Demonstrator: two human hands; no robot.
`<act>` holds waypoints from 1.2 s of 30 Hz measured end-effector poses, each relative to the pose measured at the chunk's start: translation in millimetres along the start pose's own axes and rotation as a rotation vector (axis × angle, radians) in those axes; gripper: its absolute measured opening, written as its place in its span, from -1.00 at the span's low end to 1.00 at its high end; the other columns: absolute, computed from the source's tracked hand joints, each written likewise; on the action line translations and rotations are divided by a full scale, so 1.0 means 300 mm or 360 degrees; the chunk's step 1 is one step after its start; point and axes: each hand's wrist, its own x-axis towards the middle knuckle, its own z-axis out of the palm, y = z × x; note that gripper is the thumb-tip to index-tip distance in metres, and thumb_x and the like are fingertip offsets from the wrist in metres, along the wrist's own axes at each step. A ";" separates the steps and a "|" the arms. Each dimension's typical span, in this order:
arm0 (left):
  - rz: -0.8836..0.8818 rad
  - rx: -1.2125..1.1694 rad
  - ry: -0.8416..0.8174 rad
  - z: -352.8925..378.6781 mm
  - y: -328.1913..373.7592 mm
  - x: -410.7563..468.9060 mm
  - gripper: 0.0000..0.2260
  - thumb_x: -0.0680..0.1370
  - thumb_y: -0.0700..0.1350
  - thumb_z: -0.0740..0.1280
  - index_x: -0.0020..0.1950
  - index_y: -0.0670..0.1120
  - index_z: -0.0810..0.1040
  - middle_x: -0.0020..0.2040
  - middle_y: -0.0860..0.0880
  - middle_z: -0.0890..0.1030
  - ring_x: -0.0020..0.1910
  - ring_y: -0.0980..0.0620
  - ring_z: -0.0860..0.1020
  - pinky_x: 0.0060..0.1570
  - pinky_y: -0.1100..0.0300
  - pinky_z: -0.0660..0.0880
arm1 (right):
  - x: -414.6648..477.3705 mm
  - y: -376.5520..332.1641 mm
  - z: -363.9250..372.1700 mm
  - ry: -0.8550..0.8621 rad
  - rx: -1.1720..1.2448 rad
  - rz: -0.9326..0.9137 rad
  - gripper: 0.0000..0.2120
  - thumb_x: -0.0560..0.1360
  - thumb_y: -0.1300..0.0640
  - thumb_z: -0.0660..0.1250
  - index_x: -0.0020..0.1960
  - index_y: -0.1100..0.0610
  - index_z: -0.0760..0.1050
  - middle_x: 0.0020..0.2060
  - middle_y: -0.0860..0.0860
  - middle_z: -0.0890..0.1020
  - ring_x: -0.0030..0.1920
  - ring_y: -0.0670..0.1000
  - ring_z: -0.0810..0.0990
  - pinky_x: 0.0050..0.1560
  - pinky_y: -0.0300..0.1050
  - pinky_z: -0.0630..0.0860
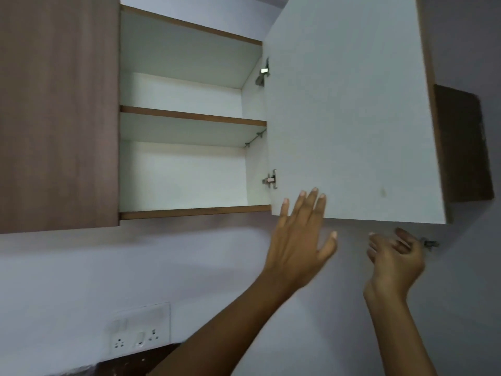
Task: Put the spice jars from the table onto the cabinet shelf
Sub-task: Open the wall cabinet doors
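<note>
A wall cabinet (189, 211) hangs in front of me with its right door (349, 112) swung wide open. Inside, the white middle shelf (189, 116) and the bottom shelf hold nothing that I can see. My left hand (301, 237) is raised flat, fingers spread, with the fingertips against the lower inside face of the open door. My right hand (393, 256) is just under the door's bottom edge, fingers loosely curled, next to a small metal handle (429, 243). No spice jars and no table show in this view.
The cabinet's left door (58, 112), brown wood, is closed. A white wall switch and socket plate (139, 329) sits low on the wall. A dark brown surface (130, 366) shows at the bottom edge. Another brown cabinet part (461, 142) is behind the open door.
</note>
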 end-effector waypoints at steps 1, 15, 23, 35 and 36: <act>-0.0011 0.0052 0.0009 -0.036 -0.057 -0.028 -0.44 0.60 0.02 0.14 0.54 -0.10 0.04 0.56 -0.04 0.07 0.54 0.02 -0.04 0.49 0.08 -0.26 | -0.031 0.015 0.008 0.0032 0.0036 -0.0003 -0.70 0.42 0.39 0.32 0.07 0.10 0.42 -0.18 0.02 0.49 -0.31 -0.05 0.49 -0.29 -0.27 0.50; -0.0329 0.0470 0.0095 -0.504 -0.763 -0.441 -0.66 0.52 -0.17 0.25 0.30 -0.11 0.48 0.37 -0.07 0.43 0.43 -0.06 0.30 0.48 0.00 -0.03 | -0.623 0.202 0.519 -0.1195 -0.0499 0.0089 -0.86 0.49 0.28 0.27 -0.23 0.17 0.51 -0.27 0.08 0.57 -0.29 0.03 0.57 -0.25 -0.14 0.51; -0.0567 0.0623 0.0162 -0.610 -1.010 -0.520 -0.63 0.52 -0.17 0.25 0.33 -0.14 0.43 0.41 -0.07 0.38 0.45 -0.05 0.25 0.47 0.05 -0.03 | -0.772 0.300 0.849 -0.1675 -0.0613 -0.0059 -0.91 0.45 0.31 0.28 -0.12 0.19 0.55 -0.26 0.00 0.56 -0.22 -0.01 0.53 -0.21 -0.23 0.43; -0.0888 0.0907 -0.0053 -0.470 -1.209 -0.385 -0.28 0.58 0.13 0.16 0.54 -0.12 -0.19 0.55 -0.14 -0.21 0.53 -0.14 -0.21 0.46 -0.10 -0.17 | -0.854 0.413 1.297 -0.1840 -0.0579 -0.0023 -0.43 0.50 0.12 0.26 0.46 0.18 0.18 0.04 0.13 0.56 -0.06 -0.01 0.47 -0.02 -0.18 0.35; -0.0918 0.0881 -0.0036 -0.454 -1.219 -0.380 -0.29 0.59 0.15 0.12 0.54 -0.12 -0.20 0.55 -0.14 -0.22 0.52 -0.14 -0.23 0.46 -0.11 -0.17 | -0.855 0.418 1.315 -0.1853 -0.0543 0.0058 -0.42 0.50 0.12 0.26 0.46 0.19 0.17 0.04 0.14 0.55 -0.05 -0.01 0.48 0.03 -0.15 0.41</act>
